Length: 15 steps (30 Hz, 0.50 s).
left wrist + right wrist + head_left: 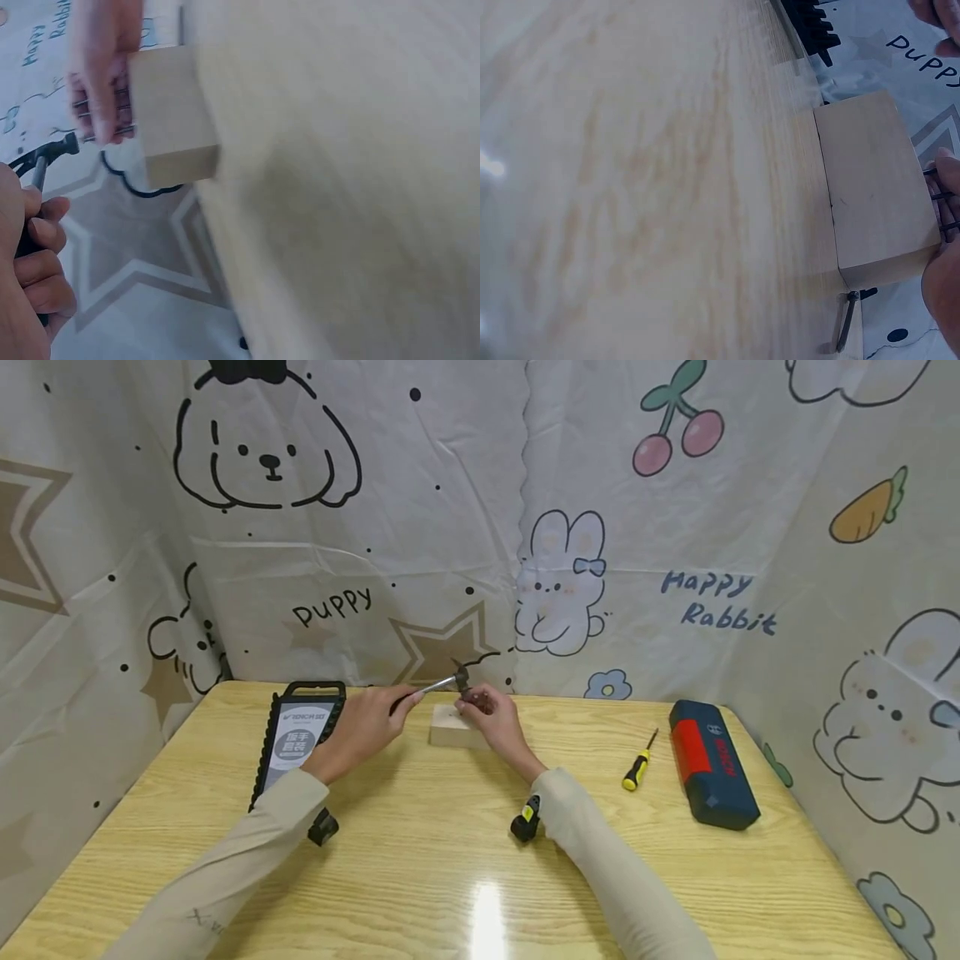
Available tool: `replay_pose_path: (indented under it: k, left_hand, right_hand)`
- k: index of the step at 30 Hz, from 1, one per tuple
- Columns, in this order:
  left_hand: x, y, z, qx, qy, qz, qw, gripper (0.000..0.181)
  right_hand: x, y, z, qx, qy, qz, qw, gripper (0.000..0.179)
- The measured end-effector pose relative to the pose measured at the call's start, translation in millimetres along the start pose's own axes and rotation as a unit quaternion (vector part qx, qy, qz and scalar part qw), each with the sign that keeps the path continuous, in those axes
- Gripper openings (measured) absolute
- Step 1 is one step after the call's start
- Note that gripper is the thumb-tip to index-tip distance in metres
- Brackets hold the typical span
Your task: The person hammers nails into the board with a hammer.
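Observation:
My left hand (363,727) grips a hammer (442,682) by its dark handle, with the metal shaft and black claw head reaching out to the right. A plain rectangular wooden block (450,735) lies at the far side of the table. Several thin dark nails (941,196) stand up from the block's top. My right hand (495,717) is at the block's right end, its thumb and fingertips pinching a nail (124,130). The hammer head hovers close over that nail, apart from it in the left wrist view. The right fingers partly hide the nails.
A black case with a pale label (300,735) lies at the left, partly behind my left arm. To the right are a yellow-and-black screwdriver (639,768) and a blue-and-red case (712,764). A loose nail (847,322) lies beside the block. A printed curtain (450,527) hangs behind the table.

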State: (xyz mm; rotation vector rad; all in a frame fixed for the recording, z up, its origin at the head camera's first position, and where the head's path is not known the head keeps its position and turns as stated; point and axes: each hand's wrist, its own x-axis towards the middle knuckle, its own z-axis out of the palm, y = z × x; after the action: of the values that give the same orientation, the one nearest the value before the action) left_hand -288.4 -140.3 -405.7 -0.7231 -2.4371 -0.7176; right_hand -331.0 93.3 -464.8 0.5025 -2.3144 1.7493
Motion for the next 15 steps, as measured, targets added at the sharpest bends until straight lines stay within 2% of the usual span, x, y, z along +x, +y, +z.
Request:
replay_pose_path:
  k: [4, 6, 7, 10, 12, 13, 15]
  left_hand:
    - [6.4, 2.4, -8.0, -0.068, 0.079, -0.005, 0.9945, 0.021]
    - [7.3, 2.4, -9.4, -0.088, 0.101, -0.006, 0.991, 0.022]
    - [6.6, 2.1, -9.4, -0.088, 0.094, -0.005, 0.9916, 0.022]
    - [1.7, -1.9, -5.9, -0.045, 0.026, -0.002, 0.9986, 0.02]
    - [-0.4, -4.9, -3.1, -0.009, -0.008, 0.008, 0.9999, 0.019]
    - [-0.6, -5.6, -2.7, -0.004, -0.012, 0.011, 0.9999, 0.018]
    - [0.8, -5.2, -2.8, -0.02, 0.018, 0.017, 0.9995, 0.016]
  right_hand:
    - [-2.1, 0.1, 0.1, 0.001, -0.002, -0.016, 0.9999, 0.011]
    - [-2.4, -0.2, 0.1, 0.003, -0.003, -0.012, 0.9999, 0.012]
    - [-2.3, -0.4, 0.0, 0.005, -0.002, -0.01, 0.9999, 0.013]
    - [-1.7, -1.2, -0.1, 0.009, -0.002, 0.003, 1.0, 0.015]
    - [-0.7, -1.3, -0.8, 0.01, -0.003, 0.005, 0.9999, 0.016]
    - [-0.2, -1.1, -1.0, 0.01, -0.003, 0.003, 0.9999, 0.017]
    - [-0.1, -1.5, -1.2, 0.01, -0.002, -0.003, 0.9999, 0.016]
